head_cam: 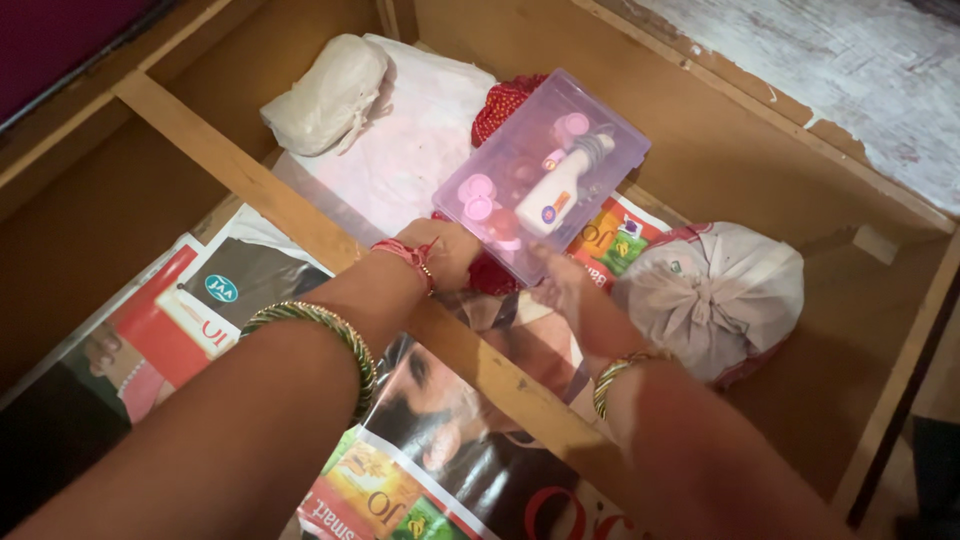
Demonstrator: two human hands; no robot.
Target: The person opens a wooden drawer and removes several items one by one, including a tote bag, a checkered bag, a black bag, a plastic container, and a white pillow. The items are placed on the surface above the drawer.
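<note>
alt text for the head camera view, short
Both hands, left hand and right hand, hold the near edge of a clear plastic box of small pink items inside a wooden compartment, between a tied cloth bundle and a white bundle.

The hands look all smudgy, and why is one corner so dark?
In the head view, the right hand is smeared by motion blur, and the left hand is a little soft too. The clear plastic box they hold is sharper and catches pale glare on its lid. Light falls brightest on the white cloth; the lower left, over the newspaper, sinks into shadow.
</note>
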